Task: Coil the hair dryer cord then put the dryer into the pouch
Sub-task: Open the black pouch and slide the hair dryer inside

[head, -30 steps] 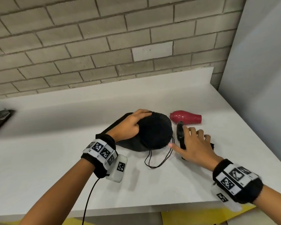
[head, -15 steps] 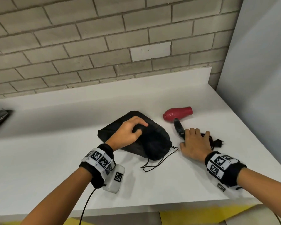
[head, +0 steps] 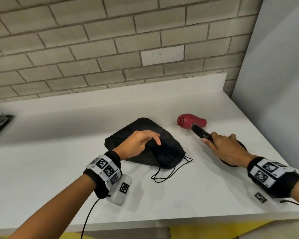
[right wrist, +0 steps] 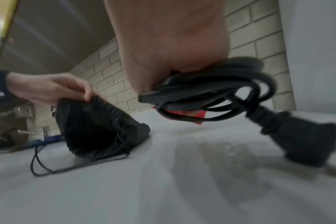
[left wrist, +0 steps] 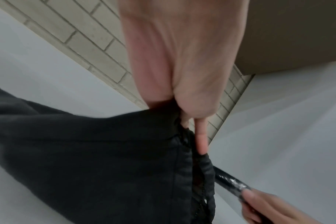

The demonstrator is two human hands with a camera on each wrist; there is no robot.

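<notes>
Right hand grips black dryer handle plus coiled black cord; fingers hide most of the coil, plug blurred. Left hand pinches rim of black drawstring fabric pouch. Red dryer barrel above white counter, long axis left-right, grille leftward. Grey brick wall behind.

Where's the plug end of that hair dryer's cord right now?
In the right wrist view the plug dangles just above the white counter, hanging from the coiled cord held by the right hand.
</notes>
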